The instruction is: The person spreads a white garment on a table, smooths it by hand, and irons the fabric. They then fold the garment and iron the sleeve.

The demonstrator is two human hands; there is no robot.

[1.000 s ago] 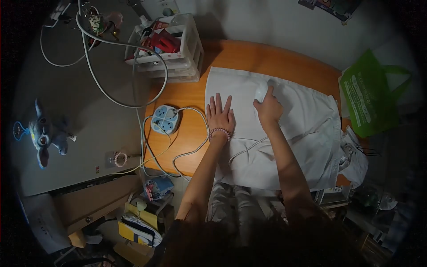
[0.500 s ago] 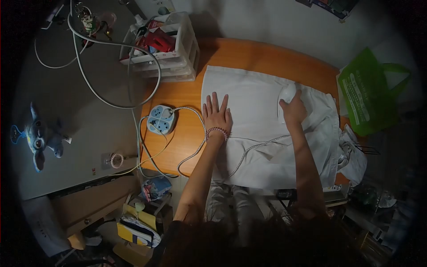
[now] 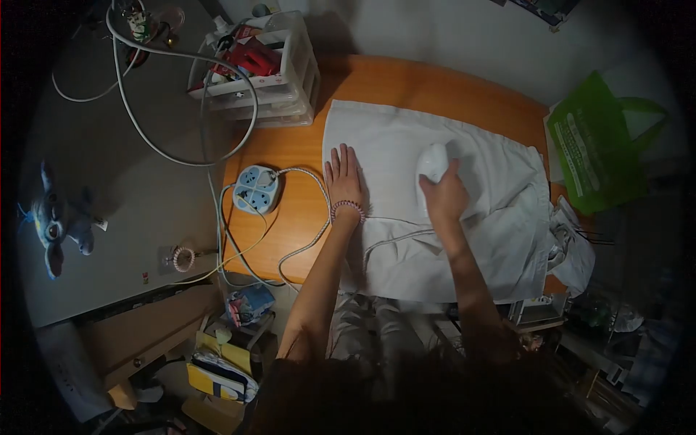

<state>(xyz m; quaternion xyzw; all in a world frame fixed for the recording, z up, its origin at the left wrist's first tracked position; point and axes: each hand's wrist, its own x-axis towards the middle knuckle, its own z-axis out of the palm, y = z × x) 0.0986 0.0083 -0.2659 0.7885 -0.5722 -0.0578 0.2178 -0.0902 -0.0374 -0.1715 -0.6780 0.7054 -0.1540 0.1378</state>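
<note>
A white cloth (image 3: 391, 138), seemingly a garment, lies spread over the orange table, smooth at its left and creased at the lower right. My left hand (image 3: 344, 177) rests flat on its left edge, fingers stretched out. In my right hand (image 3: 446, 196) is a small white iron (image 3: 433, 161), gripped from above and resting on the middle of the cloth. A grey braided cord (image 3: 391, 238) runs from the iron across the cloth and past my left wrist to a blue-and-white power strip (image 3: 256, 189).
A white plastic drawer unit (image 3: 293, 90) with items on top stands at the back left. A green bag (image 3: 598, 148) is at the right, above a bunched white fabric (image 3: 573, 250). Loose cables loop over the orange table (image 3: 290, 239). A blue plush toy (image 3: 58, 221) hangs at the left.
My right hand has slid the iron leftward over the cloth, closer to my left hand. My left hand stays flat, its fingers now closer together. The view has shifted slightly.
</note>
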